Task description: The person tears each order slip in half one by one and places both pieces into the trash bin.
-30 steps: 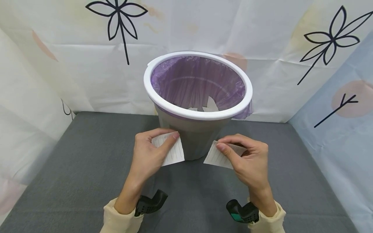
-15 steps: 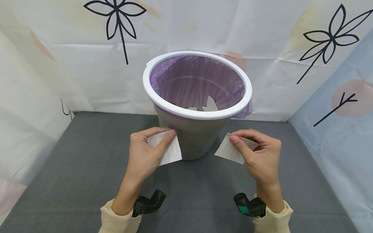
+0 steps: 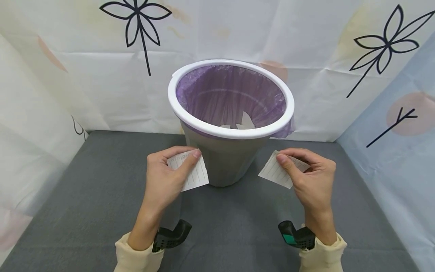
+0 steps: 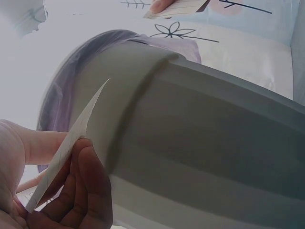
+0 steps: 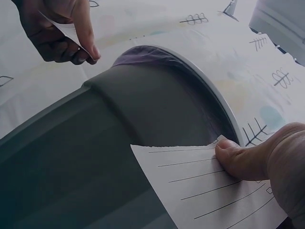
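Note:
A grey bin [image 3: 231, 158] with a white rim [image 3: 289, 113] and a purple liner [image 3: 217, 90] stands at the back of the grey surface; paper scraps [image 3: 245, 122] lie inside it. My left hand [image 3: 166, 177] pinches a torn piece of lined paper [image 3: 193, 175] in front of the bin's left side. My right hand [image 3: 312, 177] pinches the other lined piece [image 3: 276, 173] to the bin's right. The left piece [image 4: 71, 143] shows edge-on beside the bin wall [image 4: 200, 143] in the left wrist view. The right piece [image 5: 205, 188] has a ragged top edge under my thumb.
The bin sits on a grey felt mat [image 3: 85, 196]. White sheets printed with black flowers [image 3: 136, 22] close off the back and left; a light blue sheet [image 3: 394, 158] closes the right. Black wrist mounts [image 3: 170, 236] sit under both forearms.
Both hands have drifted apart sideways with their paper pieces, the right one more. The gap between the two pieces has widened. The bin has stayed put.

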A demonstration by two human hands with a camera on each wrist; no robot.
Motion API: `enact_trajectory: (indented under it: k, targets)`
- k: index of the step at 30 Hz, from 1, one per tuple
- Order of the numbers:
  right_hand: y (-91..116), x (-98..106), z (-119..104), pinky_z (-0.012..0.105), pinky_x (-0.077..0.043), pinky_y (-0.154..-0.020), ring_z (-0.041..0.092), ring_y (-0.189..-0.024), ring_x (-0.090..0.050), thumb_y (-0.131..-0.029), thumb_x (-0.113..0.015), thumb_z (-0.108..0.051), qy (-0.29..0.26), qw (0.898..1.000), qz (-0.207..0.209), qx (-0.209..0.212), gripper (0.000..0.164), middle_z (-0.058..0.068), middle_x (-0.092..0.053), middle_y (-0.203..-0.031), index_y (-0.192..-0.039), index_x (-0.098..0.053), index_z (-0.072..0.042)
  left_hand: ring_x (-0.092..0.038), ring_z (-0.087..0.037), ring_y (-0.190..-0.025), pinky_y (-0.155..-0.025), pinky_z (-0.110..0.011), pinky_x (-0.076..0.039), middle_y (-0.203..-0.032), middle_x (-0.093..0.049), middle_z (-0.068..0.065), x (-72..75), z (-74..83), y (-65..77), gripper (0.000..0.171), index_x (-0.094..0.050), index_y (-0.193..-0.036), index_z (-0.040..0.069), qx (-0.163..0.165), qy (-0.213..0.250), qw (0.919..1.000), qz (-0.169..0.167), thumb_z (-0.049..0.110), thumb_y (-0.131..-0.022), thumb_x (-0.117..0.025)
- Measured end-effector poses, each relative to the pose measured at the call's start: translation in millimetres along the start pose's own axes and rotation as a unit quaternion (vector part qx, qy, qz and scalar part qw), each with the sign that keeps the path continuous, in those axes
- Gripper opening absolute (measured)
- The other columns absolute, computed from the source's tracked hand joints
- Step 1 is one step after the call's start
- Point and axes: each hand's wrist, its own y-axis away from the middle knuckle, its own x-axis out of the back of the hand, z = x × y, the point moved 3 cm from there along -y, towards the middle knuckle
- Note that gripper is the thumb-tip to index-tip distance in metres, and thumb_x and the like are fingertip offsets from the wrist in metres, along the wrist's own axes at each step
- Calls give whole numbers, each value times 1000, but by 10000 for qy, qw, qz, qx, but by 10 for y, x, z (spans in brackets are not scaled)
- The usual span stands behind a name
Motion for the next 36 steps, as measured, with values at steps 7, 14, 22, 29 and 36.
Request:
enact_trajectory:
  k: [7,14,22,29,36]
  targets:
    - [-28,87,14,17,-50,-57,11,-64,-66,-77,-76,19,30,9996,260,-82,8,7,-74,-77,-84,-72,17,-66,-25,-55,-49,-32,-54,-77,-71,-13,37,13,-15,7,-80,-92,3,2,-5,10000,95,9,-90,-77]
    - [-27,125,11,17,-48,-56,10,-64,-64,-78,-77,17,115,9991,368,-183,8,7,-74,-78,-84,-71,17,-67,-25,-56,-49,-32,-55,-76,-71,-13,61,38,-17,6,-80,-92,3,-70,62,9999,137,8,-90,-77]
    - [-42,192,-2,18,-50,-59,13,-70,-67,-78,-76,18,-43,9986,504,-144,8,8,-74,-78,-84,-71,18,-67,-27,-56,-50,-31,-55,-75,-71,-12,106,83,-7,5,-80,-92,3,-39,138,9995,274,8,-90,-78]
    - [-137,259,-39,20,-49,-62,16,-74,-66,-77,-75,20,-296,9976,619,-31,8,9,-74,-77,-83,-70,20,-67,-25,-56,-51,-29,-55,-74,-72,-11,192,163,-70,6,-80,-92,1,-33,204,9988,442,7,-89,-78]
    - [-372,351,-131,22,-55,-61,18,-65,-67,-77,-74,22,-777,9953,564,121,9,16,-74,-79,-84,-68,24,-67,-21,-55,-50,-27,-55,-76,-72,-13,391,366,-284,11,-79,-93,-4,-361,326,9964,688,6,-87,-79]
